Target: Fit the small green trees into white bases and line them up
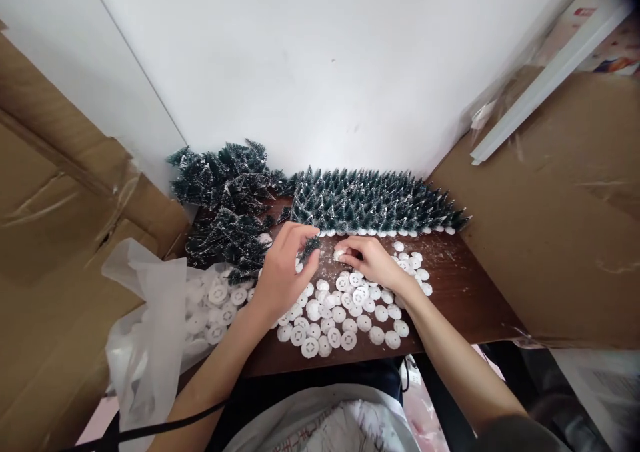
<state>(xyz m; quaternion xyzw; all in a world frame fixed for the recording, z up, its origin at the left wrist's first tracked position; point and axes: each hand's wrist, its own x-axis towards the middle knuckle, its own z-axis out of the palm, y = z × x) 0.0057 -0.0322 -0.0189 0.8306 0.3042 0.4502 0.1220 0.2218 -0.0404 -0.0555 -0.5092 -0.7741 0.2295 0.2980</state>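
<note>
A small tree (312, 246) was pinched in the left hand (284, 265); the right hand (373, 259), apart from it, gripped a white disc (339, 255) over the bench (465, 299). Ranked trees (370, 202) on discs appeared finished; piled trees (225, 185) and loose discs (349, 339) appeared outstanding.

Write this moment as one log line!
left hand: holding small tree; right hand: holding white disc; upright trees: beyond hands; loose discs: on table

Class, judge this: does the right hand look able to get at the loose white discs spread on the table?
Probably yes: many loose white discs lie uncovered on the brown table, close to the right hand. That hand pinches a white disc, though, which may hamper another grasp.
</note>
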